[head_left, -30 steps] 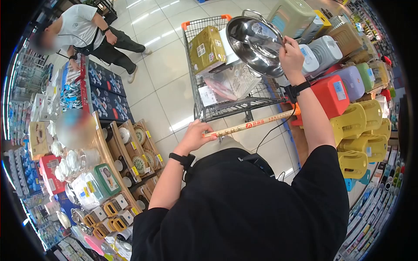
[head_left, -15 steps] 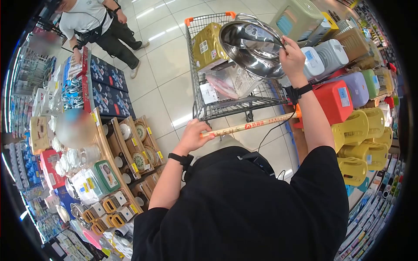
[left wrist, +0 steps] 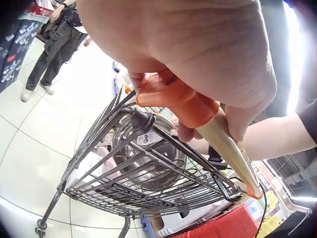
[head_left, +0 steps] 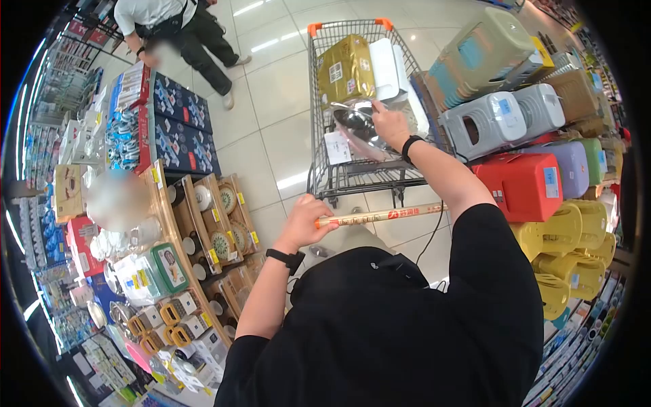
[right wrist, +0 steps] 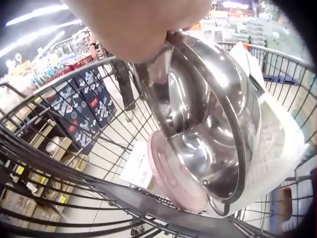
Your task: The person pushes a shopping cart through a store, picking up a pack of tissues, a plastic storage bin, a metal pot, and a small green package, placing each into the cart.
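My left hand [head_left: 305, 220] grips the orange end of the cart's handle bar [head_left: 386, 216]. Inside the wire shopping cart [right wrist: 114, 196], my right hand [head_left: 392, 127] holds a shiny steel divided hot pot [right wrist: 190, 148] by its rim. The pot stands tilted on its side; in the right wrist view its bottom edge is down beside a round pink clear item [right wrist: 171, 176]. A white labelled card or box [head_left: 337, 147] lies by it. Further forward in the cart are a gold box [head_left: 346, 68] and a white item [head_left: 385, 68].
Plastic stools line the right side: grey [head_left: 485, 121], red [head_left: 519, 186] and yellow [head_left: 556, 227]. On the left, a wooden rack [head_left: 224, 244] holds plates, with dark blue boxes [head_left: 183, 122] beyond. A person [head_left: 196, 41] stands at the upper left.
My right hand has lowered the hot pot from above the cart's right side down into it, moving left. My left hand stays on the handle. The other person has shifted in the view.
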A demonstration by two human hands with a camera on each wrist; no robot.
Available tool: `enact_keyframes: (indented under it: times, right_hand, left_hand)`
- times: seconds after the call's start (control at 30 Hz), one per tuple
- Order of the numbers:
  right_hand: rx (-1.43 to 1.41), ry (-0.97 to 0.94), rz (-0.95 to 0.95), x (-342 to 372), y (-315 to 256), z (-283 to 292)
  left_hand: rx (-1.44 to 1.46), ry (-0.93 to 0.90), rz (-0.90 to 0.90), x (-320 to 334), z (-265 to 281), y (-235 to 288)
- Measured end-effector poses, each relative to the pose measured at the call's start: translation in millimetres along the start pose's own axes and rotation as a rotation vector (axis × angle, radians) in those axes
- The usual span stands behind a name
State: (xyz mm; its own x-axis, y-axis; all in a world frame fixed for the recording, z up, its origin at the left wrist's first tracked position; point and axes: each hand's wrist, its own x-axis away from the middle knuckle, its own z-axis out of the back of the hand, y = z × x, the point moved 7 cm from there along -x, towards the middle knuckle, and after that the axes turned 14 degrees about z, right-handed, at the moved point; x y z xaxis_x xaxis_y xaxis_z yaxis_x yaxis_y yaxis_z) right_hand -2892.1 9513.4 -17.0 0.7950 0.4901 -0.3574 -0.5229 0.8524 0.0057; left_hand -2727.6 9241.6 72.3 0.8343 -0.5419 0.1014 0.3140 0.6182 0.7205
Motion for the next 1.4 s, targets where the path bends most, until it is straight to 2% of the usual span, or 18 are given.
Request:
enact_keyframes:
  times: [0.17,0.23,0.37,0.43,0.47,0.5,0.57,0.63,0.7,0.87,0.93,1.0,1.1,1.17,1.23,1.3,1.37,1.4]
  right_hand:
    - [-0.006,-0.231,-0.037,-4.0,-20.4,-41.6]
    - [0.028,-0.426,-0.021,2.1,-32.5,-61.2]
    - [-0.288,-0.714,-0.096,10.4,-43.0,-102.7]
    - [-0.411,-0.575,-0.107,0.6,-44.4,-88.9]
    - [-0.538,-0.562,-0.224,-7.2,-37.1,-83.3]
    - [-0.555,-0.551,-0.180,-12.7,-25.2,-108.5]
    - [-0.701,-0.202,-0.057,-38.5,-9.0,-38.0]
    - [-0.813,-0.190,-0.156,-45.4,9.0,28.3]
    - [-0.810,-0.168,-0.200,-31.8,25.0,97.9]
    - [-0.458,-0.144,-0.252,84.2,54.1,156.0]
    - [-0.360,-0.160,-0.234,123.7,52.1,153.7]
    - [-0.163,0.060,-0.258,154.2,56.6,156.2]
    - [-0.111,0.121,-0.179,149.1,61.7,139.7]
    - [-0.122,0.144,-0.237,127.9,70.5,135.2]
    - [-0.312,0.039,-0.697,114.7,99.4,124.7]
    - [-0.258,0.072,-0.610,96.5,115.9,113.4]
    - [0.048,0.093,-0.384,69.7,117.5,114.1]
    - [0.053,0.095,-0.392,61.7,125.7,112.5]
  left_hand:
    - [0.009,0.023,0.029,0.5,3.0,-0.8]
    - [0.005,0.006,0.054,-1.7,3.5,-1.9]
    - [0.014,0.038,0.013,-8.2,9.5,-1.5]
    - [-0.040,0.065,-0.001,-12.2,10.8,-5.8]
    - [-0.036,0.091,-0.018,-12.3,8.4,-13.3]
    - [-0.036,0.129,-0.049,-13.5,6.6,-20.8]
    - [-0.018,0.067,-0.016,-22.4,4.5,-30.1]
    - [0.010,0.064,0.006,-31.8,13.4,-26.4]
    - [-0.006,0.082,-0.004,-37.8,16.7,-31.1]
    - [0.005,0.094,-0.003,-65.2,27.8,-40.1]
    - [-0.008,0.114,0.000,-76.9,32.6,-45.5]
    - [-0.021,0.126,0.003,-87.0,35.7,-50.5]
    - [0.033,0.109,-0.010,-106.9,46.0,-53.7]
    - [0.035,0.127,-0.017,-119.6,48.2,-60.8]
    - [0.021,0.111,0.001,-135.1,58.1,-62.0]
    - [0.006,0.105,0.005,-153.1,67.3,-64.4]
    - [0.069,0.103,0.023,-170.2,73.9,-68.4]
    - [0.050,0.125,0.008,-180.2,76.7,-71.9]
